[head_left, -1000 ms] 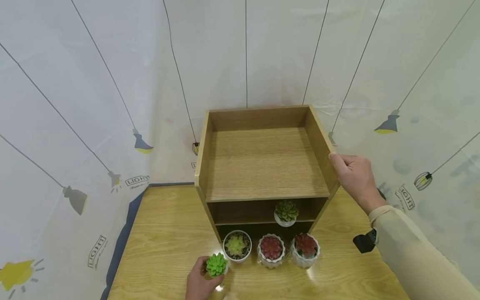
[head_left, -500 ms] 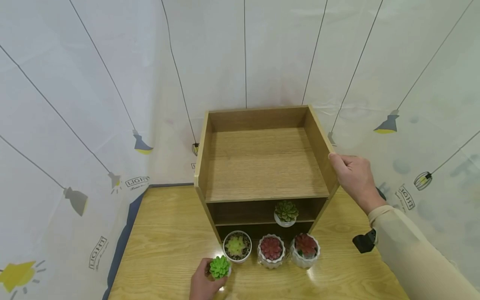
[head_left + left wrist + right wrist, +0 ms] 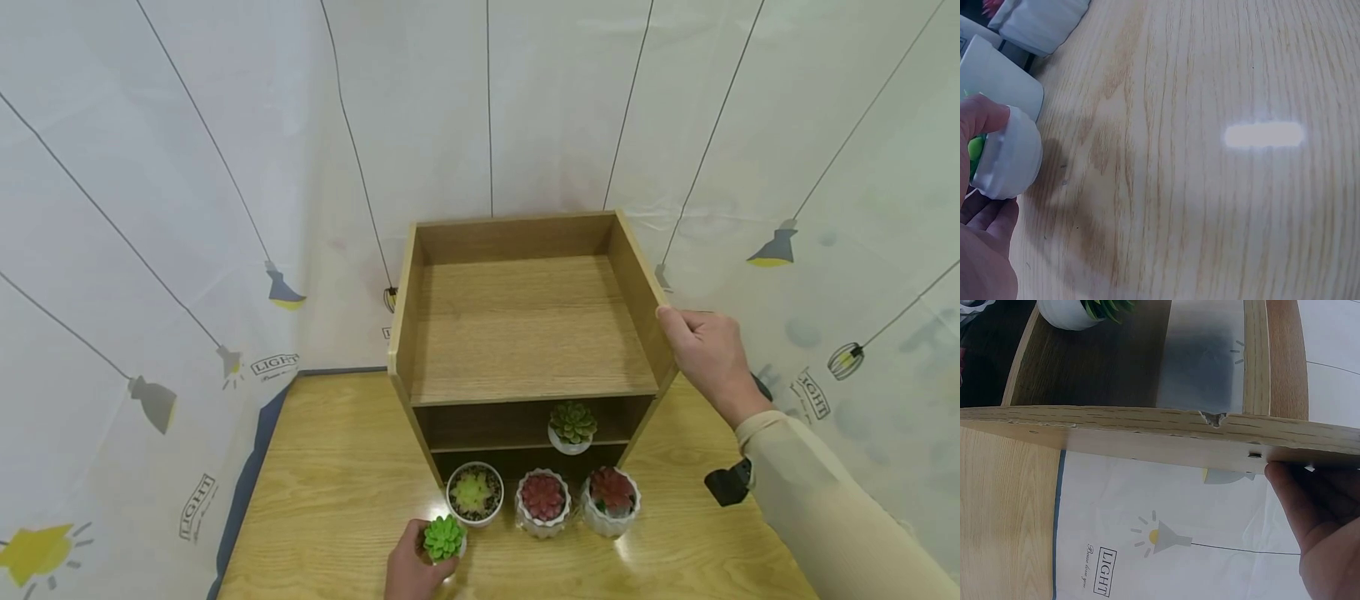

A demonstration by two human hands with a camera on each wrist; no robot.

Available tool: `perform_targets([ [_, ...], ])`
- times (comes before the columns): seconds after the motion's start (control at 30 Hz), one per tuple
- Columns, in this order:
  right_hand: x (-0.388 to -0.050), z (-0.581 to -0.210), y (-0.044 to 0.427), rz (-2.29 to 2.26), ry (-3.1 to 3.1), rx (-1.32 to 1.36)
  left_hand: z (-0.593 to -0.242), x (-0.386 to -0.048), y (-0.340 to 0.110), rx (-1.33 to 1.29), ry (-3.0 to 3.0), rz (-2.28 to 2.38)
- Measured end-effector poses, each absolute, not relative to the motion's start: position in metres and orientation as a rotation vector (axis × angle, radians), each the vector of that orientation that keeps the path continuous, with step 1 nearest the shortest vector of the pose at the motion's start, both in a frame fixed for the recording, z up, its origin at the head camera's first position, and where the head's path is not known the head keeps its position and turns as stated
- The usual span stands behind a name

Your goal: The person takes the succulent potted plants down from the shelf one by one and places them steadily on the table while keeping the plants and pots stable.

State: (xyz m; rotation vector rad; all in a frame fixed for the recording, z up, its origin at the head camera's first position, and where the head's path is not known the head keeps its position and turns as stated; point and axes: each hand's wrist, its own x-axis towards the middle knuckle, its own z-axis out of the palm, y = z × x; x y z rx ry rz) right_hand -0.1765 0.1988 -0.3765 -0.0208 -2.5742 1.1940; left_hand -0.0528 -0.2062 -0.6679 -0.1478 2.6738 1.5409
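Observation:
My left hand (image 3: 415,568) holds a small potted succulent (image 3: 444,538) with bright green leaves, near the table's front. In the left wrist view its white pot (image 3: 1016,155) lies between my thumb and fingers; whether it touches the table I cannot tell. My right hand (image 3: 711,354) grips the right side panel of a wooden shelf (image 3: 525,325), thumb at the top edge. From the right wrist, the fingers (image 3: 1288,490) show against the panel's outer face. A dark green succulent (image 3: 573,423) in a white pot stands inside the shelf, towards its right.
Before the shelf stand a yellow-green succulent (image 3: 474,493) in a round white pot and two red succulents, one in the middle (image 3: 542,498) and one at right (image 3: 611,493), in fluted pots. A wall sheet (image 3: 555,108) printed with lamps hangs behind the wooden table (image 3: 330,450).
My left hand has shifted slightly right and towards me with the bright green succulent, close beside the yellow-green one. The right hand keeps its grip on the shelf in the same spot.

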Motion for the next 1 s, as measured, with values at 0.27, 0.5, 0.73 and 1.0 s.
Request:
perform_targets([
  [0.27, -0.176, -0.376, 0.198, 1.191, -2.559, -0.008, -0.669, -0.054, -0.205, -0.159, 2.671, 1.512],
  [0.5, -0.176, -0.376, 0.199, 1.193, -2.560, -0.006, -0.674, -0.054, -0.205, -0.174, 2.706, 1.490],
  [0.73, -0.176, -0.376, 0.199, 1.194, -2.565, 0.000, -0.678, -0.054, -0.205, -0.174, 2.758, 1.456],
  [1.0, -0.176, -0.376, 0.199, 1.164, -2.565, 0.018, -0.676, -0.055, -0.202, -0.188, 2.780, 1.403],
])
